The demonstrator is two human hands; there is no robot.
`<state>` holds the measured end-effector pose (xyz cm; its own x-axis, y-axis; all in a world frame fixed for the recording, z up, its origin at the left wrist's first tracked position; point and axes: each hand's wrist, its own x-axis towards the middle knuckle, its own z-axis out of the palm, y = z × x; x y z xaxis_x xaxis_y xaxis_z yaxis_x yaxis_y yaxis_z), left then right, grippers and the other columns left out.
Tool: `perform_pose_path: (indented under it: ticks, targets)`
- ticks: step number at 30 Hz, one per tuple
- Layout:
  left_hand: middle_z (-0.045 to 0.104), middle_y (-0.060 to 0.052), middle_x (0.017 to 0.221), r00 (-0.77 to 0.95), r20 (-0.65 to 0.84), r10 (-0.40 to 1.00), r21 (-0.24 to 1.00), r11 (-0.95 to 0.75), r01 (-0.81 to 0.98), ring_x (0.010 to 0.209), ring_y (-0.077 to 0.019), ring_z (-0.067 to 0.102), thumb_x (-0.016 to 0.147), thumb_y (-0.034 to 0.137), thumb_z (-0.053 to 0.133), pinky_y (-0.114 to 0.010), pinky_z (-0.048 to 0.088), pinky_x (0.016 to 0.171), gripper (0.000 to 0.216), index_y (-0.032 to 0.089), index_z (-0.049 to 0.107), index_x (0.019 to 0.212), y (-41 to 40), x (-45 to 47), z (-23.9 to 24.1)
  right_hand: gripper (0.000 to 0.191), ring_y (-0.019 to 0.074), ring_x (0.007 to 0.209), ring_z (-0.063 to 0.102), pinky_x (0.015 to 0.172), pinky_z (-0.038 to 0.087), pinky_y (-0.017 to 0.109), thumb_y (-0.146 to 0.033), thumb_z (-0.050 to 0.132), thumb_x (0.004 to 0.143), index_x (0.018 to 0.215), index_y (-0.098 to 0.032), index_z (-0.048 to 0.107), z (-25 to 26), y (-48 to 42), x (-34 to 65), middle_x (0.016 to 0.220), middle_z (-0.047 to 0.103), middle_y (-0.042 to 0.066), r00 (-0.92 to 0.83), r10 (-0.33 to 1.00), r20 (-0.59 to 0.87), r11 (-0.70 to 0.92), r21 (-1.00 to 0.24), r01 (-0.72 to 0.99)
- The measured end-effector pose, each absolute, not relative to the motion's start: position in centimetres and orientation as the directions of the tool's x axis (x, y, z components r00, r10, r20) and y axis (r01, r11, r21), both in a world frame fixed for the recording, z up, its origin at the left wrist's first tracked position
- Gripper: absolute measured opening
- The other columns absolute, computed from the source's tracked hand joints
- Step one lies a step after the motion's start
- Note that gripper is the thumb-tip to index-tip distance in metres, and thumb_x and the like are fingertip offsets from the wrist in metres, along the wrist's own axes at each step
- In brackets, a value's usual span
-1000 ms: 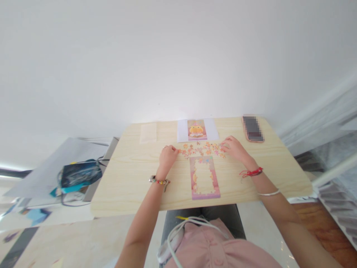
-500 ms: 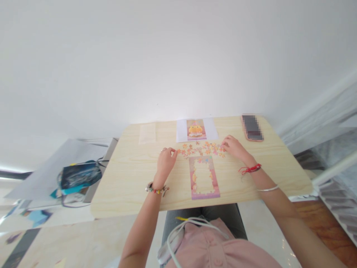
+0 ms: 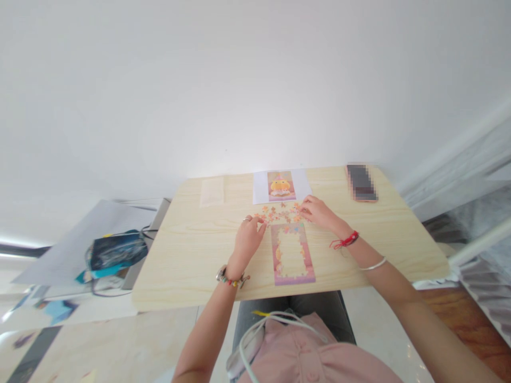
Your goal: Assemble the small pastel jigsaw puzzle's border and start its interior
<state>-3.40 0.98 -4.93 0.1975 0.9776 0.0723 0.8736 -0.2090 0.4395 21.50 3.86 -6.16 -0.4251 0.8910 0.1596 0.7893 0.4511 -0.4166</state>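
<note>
Loose jigsaw puzzle pieces (image 3: 283, 214) lie in a band across the middle of the table. My left hand (image 3: 249, 239) is at the left end of this band, its thumb and forefinger closed on a small puzzle piece. At the right end, my right hand (image 3: 319, 213) has its fingertips pinched on a puzzle piece, partly covered by the fingers. Between my forearms lies a puzzle frame (image 3: 309, 266), with its pink and purple border put together and a few coloured pieces along the inner top edge. Behind the loose pieces is a paper sheet with a printed pumpkin picture (image 3: 280, 186).
A phone (image 3: 361, 182) rests at the table's (image 3: 179, 255) back right. A thin pale sheet (image 3: 212, 191) lies at the back left. The wall (image 3: 255, 96) stands right behind the table. Left of it are a dark blue bag (image 3: 117, 251) and cables.
My left hand has moved right and slightly nearer to me, beside the puzzle frame's top left corner. My right hand has shifted left over the loose pieces.
</note>
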Motion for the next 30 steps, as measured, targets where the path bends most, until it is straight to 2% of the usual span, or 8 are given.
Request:
perform_pose_path:
  ticks: [3, 7, 10, 13, 20, 26, 30]
  targets:
    - [0.053, -0.004, 0.075, 0.204, 0.070, 0.976, 0.422, -0.215, 0.881, 0.072, -0.0164, 0.054, 0.080, 0.020, 0.048, -0.029, 0.042, 0.072, 0.016, 0.014, 0.060, 0.090, 0.7, -3.5, -5.2, 0.013, 0.0145, 0.077, 0.051, 0.072, 0.040, 0.026, -0.014, 0.051, 0.077, 0.075, -0.016, 0.063, -6.4, 3.9, 21.8, 0.083, 0.054, 0.005, -0.426, 0.886, 0.184, 0.463, -0.423, 0.779]
    - [0.053, -0.004, 0.077, 0.186, 0.076, 0.980, 0.398, -0.200, 0.895, 0.073, -0.0162, 0.054, 0.079, 0.019, 0.049, -0.029, 0.043, 0.073, 0.019, 0.014, 0.060, 0.094, 0.7, -3.9, -5.5, 0.012, 0.0158, 0.080, 0.052, 0.074, 0.041, 0.028, -0.016, 0.051, 0.077, 0.079, -0.017, 0.063, -6.2, 4.1, 22.7, 0.086, 0.053, 0.006, -0.373, 0.890, 0.261, 0.455, -0.464, 0.760]
    - [0.053, -0.005, 0.079, 0.169, 0.085, 0.982, 0.386, -0.189, 0.903, 0.074, -0.0163, 0.055, 0.079, 0.019, 0.049, -0.029, 0.044, 0.073, 0.022, 0.014, 0.059, 0.098, 0.7, -4.6, -5.5, 0.012, 0.0177, 0.085, 0.052, 0.078, 0.041, 0.031, -0.017, 0.051, 0.077, 0.083, -0.017, 0.062, -6.1, 4.0, 24.2, 0.088, 0.053, 0.006, -0.270, 0.913, 0.305, 0.390, -0.467, 0.793]
    - [0.053, -0.006, 0.082, 0.156, 0.075, 0.985, 0.372, -0.173, 0.912, 0.075, -0.0163, 0.055, 0.080, 0.019, 0.048, -0.028, 0.044, 0.074, 0.026, 0.013, 0.058, 0.103, 0.4, -5.5, -5.7, 0.015, 0.0193, 0.086, 0.052, 0.080, 0.042, 0.033, -0.020, 0.054, 0.075, 0.088, -0.016, 0.062, -6.3, 3.2, 26.0, 0.090, 0.052, 0.007, -0.197, 0.940, 0.278, 0.311, -0.463, 0.830]
    - [0.054, -0.008, 0.089, 0.147, 0.026, 0.989, 0.355, -0.147, 0.923, 0.076, -0.0160, 0.054, 0.081, 0.021, 0.047, -0.028, 0.043, 0.075, 0.028, 0.015, 0.057, 0.107, -0.3, -6.0, -6.3, 0.025, 0.0186, 0.089, 0.052, 0.082, 0.042, 0.032, -0.027, 0.055, 0.076, 0.099, -0.018, 0.060, -7.3, 0.2, 26.6, 0.095, 0.051, 0.007, -0.264, 0.952, 0.152, 0.305, -0.503, 0.809]
    - [0.054, -0.007, 0.087, 0.168, 0.076, 0.983, 0.348, -0.184, 0.919, 0.076, -0.0161, 0.054, 0.080, 0.020, 0.047, -0.028, 0.044, 0.075, 0.028, 0.014, 0.057, 0.106, 0.2, -5.9, -6.0, 0.016, 0.0174, 0.087, 0.052, 0.082, 0.041, 0.030, -0.025, 0.051, 0.078, 0.088, -0.018, 0.062, -6.7, 1.0, 25.4, 0.091, 0.051, 0.006, -0.233, 0.952, 0.200, 0.304, -0.514, 0.802]
    - [0.053, -0.006, 0.085, 0.170, 0.097, 0.981, 0.329, -0.192, 0.925, 0.076, -0.0160, 0.054, 0.081, 0.021, 0.047, -0.028, 0.044, 0.075, 0.027, 0.016, 0.057, 0.106, 1.0, -5.8, -5.7, 0.016, 0.0166, 0.084, 0.051, 0.078, 0.041, 0.028, -0.025, 0.051, 0.079, 0.087, -0.018, 0.063, -6.4, 2.2, 24.5, 0.090, 0.051, 0.005, -0.275, 0.942, 0.192, 0.334, -0.486, 0.808]
